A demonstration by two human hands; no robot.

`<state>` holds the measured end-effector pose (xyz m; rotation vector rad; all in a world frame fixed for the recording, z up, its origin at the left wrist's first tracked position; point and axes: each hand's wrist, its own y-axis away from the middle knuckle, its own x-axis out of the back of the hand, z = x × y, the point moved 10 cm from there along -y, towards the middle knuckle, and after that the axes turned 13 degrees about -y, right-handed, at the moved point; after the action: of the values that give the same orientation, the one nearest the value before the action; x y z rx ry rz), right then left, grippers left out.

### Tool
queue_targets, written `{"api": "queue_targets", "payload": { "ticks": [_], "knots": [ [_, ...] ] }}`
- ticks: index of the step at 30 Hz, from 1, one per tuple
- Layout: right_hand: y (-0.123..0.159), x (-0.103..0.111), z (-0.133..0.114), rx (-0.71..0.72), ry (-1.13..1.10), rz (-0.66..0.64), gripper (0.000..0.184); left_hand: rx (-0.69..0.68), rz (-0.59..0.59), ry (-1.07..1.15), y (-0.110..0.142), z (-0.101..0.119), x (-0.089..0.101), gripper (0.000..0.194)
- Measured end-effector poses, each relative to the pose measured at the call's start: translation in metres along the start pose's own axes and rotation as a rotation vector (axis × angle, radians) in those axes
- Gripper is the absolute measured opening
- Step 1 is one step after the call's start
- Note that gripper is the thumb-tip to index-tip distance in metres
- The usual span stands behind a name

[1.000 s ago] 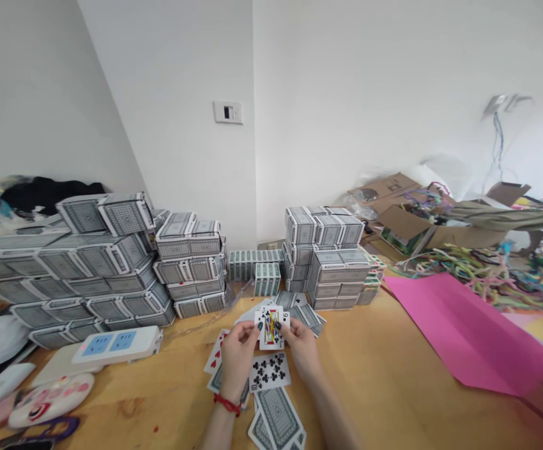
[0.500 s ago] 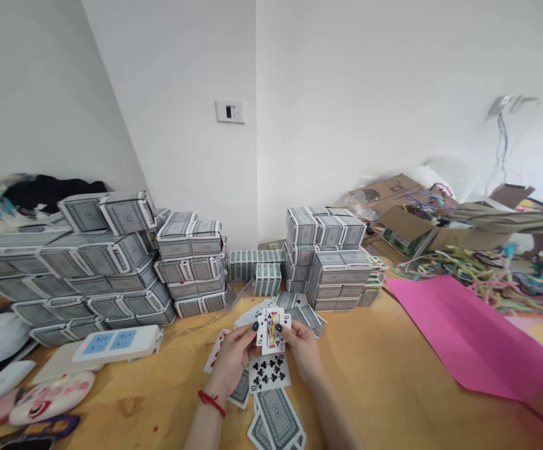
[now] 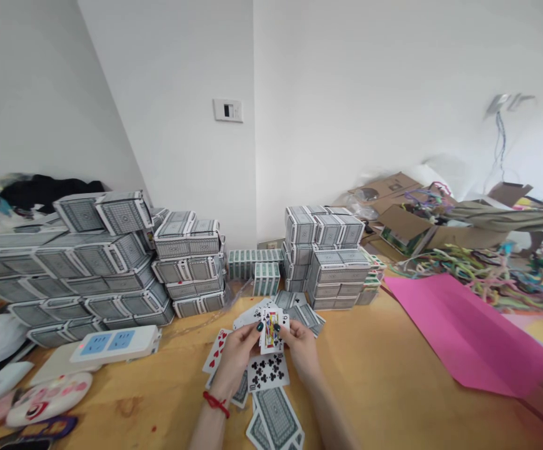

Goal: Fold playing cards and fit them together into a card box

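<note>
Between my two hands is a small bunch of playing cards (image 3: 271, 334), face up, with a jack of clubs in front and a nine partly behind it. My left hand (image 3: 239, 349) pinches the left edge, thumb on the face. On the right edge my right hand (image 3: 302, 347) grips the same way. Just below lies a ten of clubs (image 3: 269, 372) on the table. A red heart card (image 3: 215, 353) lies left of my left hand. Face-down cards (image 3: 278, 415) overlap nearer to me, and more loose cards (image 3: 302, 310) spread beyond my hands.
Stacked card bricks (image 3: 112, 262) form a wall at left, with another stack (image 3: 339, 269) at back right. A power strip (image 3: 114, 344) and a box cutter (image 3: 49, 428) lie left. Pink paper (image 3: 463, 337) covers the right side, near tangled colourful strands (image 3: 477, 275).
The jack now covers more of the nine, whose left edge no longer shows beside it. My left hand has shifted slightly, and more of the heart card shows.
</note>
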<state>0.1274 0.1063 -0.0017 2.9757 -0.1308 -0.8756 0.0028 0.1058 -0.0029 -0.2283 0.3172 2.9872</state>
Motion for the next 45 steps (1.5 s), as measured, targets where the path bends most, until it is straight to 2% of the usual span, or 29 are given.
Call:
{"api": "queue_targets", "payload": {
  "ticks": [8, 19, 26, 33, 40, 45],
  "knots": [
    [0.002, -0.006, -0.001, -0.025, -0.043, -0.045, 0.037, 0.014, 0.026, 0.006, -0.002, -0.005, 0.004, 0.040],
    [0.001, 0.003, -0.001, -0.009, 0.062, -0.001, 0.035, 0.038, 0.081, -0.033, 0.001, -0.004, 0.008, 0.035],
    [0.000, 0.006, 0.000, -0.013, 0.103, 0.010, 0.035, 0.000, 0.148, -0.135, -0.002, -0.003, 0.019, 0.031],
    [0.002, 0.003, -0.002, -0.004, 0.095, -0.002, 0.035, -0.041, 0.168, -0.260, 0.001, 0.004, 0.019, 0.023],
    [0.002, -0.003, -0.001, -0.030, 0.065, -0.027, 0.036, -0.163, 0.251, -0.426, 0.001, 0.013, 0.020, 0.026],
    [0.003, -0.004, -0.003, -0.022, -0.012, -0.008, 0.034, -0.166, 0.229, -0.313, 0.001, 0.012, 0.016, 0.025]
  ]
}}
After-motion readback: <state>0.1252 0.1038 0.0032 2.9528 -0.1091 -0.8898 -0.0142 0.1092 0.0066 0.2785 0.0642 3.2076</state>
